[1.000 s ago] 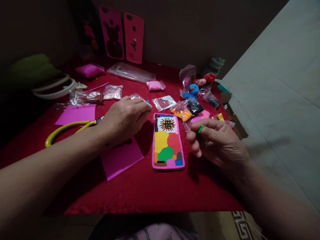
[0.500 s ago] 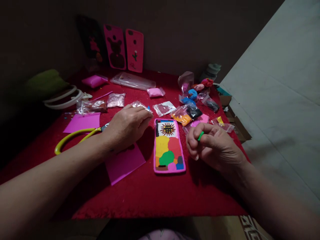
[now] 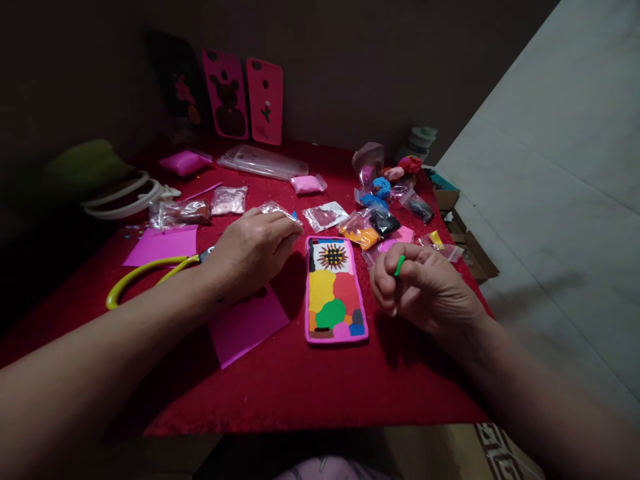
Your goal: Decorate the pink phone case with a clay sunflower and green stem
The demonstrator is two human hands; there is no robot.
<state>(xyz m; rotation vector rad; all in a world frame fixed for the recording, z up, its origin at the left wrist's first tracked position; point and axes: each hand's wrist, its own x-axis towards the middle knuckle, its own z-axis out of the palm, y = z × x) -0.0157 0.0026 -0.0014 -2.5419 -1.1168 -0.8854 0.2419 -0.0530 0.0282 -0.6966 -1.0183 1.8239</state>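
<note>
A pink phone case [image 3: 334, 291] covered in coloured clay patches and a sun pattern lies flat on the red table [image 3: 280, 387]. My right hand [image 3: 425, 290] hovers just right of it, fingers curled around a small green clay piece [image 3: 399, 265]. My left hand [image 3: 253, 250] rests to the left of the case, fingers pinched on a small clear plastic bag [image 3: 278, 209] with a bit of blue showing at its tip. A pink sheet [image 3: 247, 323] lies under my left wrist.
Several small bags of coloured clay [image 3: 380, 217] crowd the table's right rear. Yellow-handled scissors [image 3: 145, 272] and another pink sheet [image 3: 160, 245] lie left. Two pink phone cases [image 3: 245, 100] lean on the back wall, a clear case [image 3: 265, 162] before them. A white surface [image 3: 550, 200] flanks the right.
My right hand has curled tighter around the green clay and shifted slightly left. My left hand has barely moved. The view shifted a little.
</note>
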